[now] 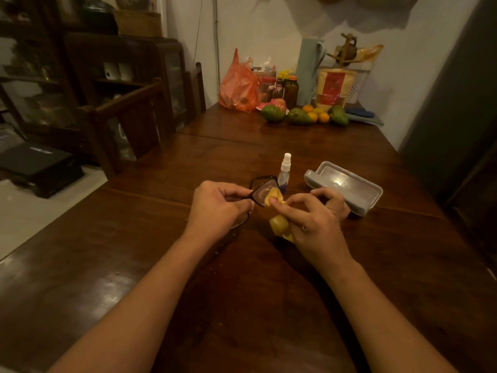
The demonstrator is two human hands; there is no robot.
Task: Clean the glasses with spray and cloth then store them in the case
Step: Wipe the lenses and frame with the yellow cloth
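Above the near middle of the wooden table (161,265), the left hand (217,208) grips the black-framed glasses (262,191) while the right hand (314,222) pinches a yellow cloth (274,196) onto one lens. Wiping appears underway; storing remains, with the spray bottle (285,170) and open grey case (347,187) just beyond.

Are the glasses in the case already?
No, the left hand holds the black glasses while the right hand presses the yellow cloth on a lens, beside the grey case.
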